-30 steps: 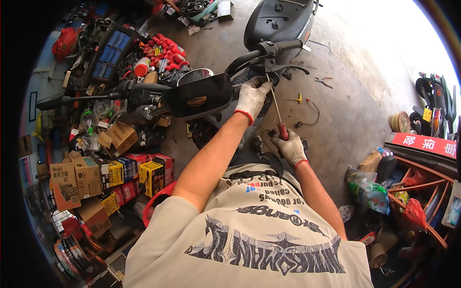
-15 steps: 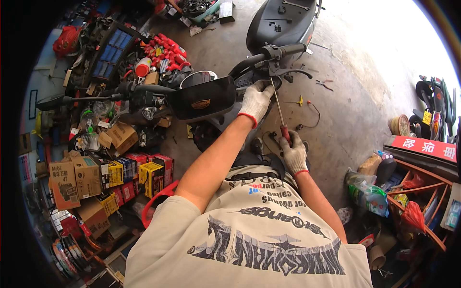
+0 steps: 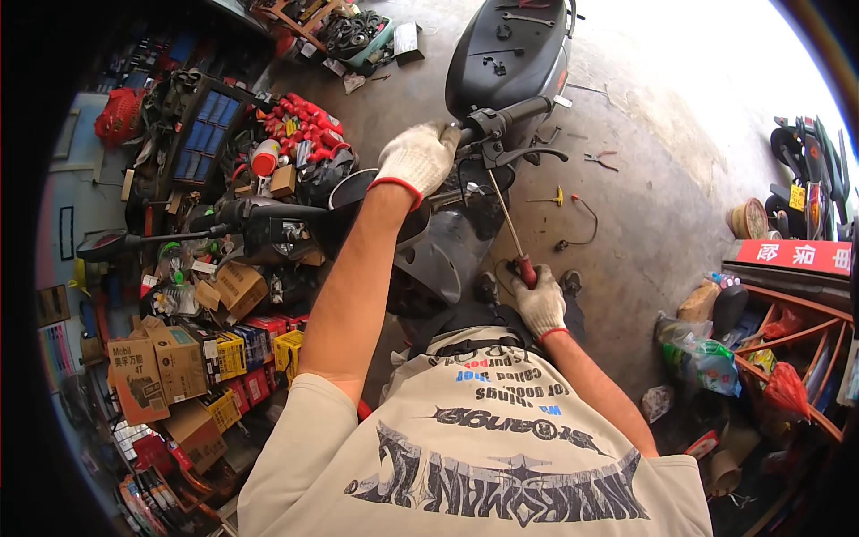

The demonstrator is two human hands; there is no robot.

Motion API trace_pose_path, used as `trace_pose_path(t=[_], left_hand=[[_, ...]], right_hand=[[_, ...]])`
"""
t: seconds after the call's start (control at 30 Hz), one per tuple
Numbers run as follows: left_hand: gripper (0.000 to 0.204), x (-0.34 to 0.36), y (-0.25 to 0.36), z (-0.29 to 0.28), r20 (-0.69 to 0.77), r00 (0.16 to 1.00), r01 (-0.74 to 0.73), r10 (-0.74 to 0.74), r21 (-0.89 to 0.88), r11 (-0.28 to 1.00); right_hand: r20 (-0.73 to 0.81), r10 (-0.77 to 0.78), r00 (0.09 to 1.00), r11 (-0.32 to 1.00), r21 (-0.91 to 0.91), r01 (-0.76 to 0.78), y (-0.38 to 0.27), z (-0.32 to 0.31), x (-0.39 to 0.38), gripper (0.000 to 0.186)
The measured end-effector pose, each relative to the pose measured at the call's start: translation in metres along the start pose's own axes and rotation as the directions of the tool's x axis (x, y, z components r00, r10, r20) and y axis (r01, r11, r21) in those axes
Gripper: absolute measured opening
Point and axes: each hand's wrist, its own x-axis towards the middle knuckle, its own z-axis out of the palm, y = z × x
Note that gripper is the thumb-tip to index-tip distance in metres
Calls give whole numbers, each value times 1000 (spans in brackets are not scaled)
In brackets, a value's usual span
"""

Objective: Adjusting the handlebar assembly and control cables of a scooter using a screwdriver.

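My right hand (image 3: 542, 306), in a white knit glove, is closed round the red handle of a long screwdriver (image 3: 508, 217). Its shaft slants up to the underside of the brake lever (image 3: 534, 154) mount on the scooter's handlebar. The exact spot its tip touches is too small to tell. My left hand (image 3: 417, 161), gloved alike, is wrapped round the handlebar (image 3: 521, 112) just left of that mount; the fingertips are partly hidden behind the bar. Below my left forearm is the dark front panel (image 3: 447, 259) of the scooter.
The scooter's seat (image 3: 510, 63) carries a wrench and small black parts. On the concrete floor lie pliers (image 3: 601, 161), a yellow-handled tool (image 3: 558, 195) and a short cable (image 3: 586, 224). Boxes (image 3: 139, 376) and parts crowd the left; a shelf rack (image 3: 787, 358) stands right.
My left hand has moved up and left, from beside the screwdriver's tip onto the handlebar. The screwdriver and my right hand have shifted slightly down; the view has shifted a little too.
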Motion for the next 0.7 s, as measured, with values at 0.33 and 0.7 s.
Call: trace_pose_path(t=[0.33, 0.7], left_hand=[[25, 5, -8, 9, 218, 923, -351, 316, 149, 924], [24, 5, -10, 8, 216, 909, -391, 357, 147, 909]], right_hand=[[76, 72, 995, 996, 51, -76, -4, 0, 11, 51], [165, 61, 984, 995, 74, -74, -3, -1, 18, 43]])
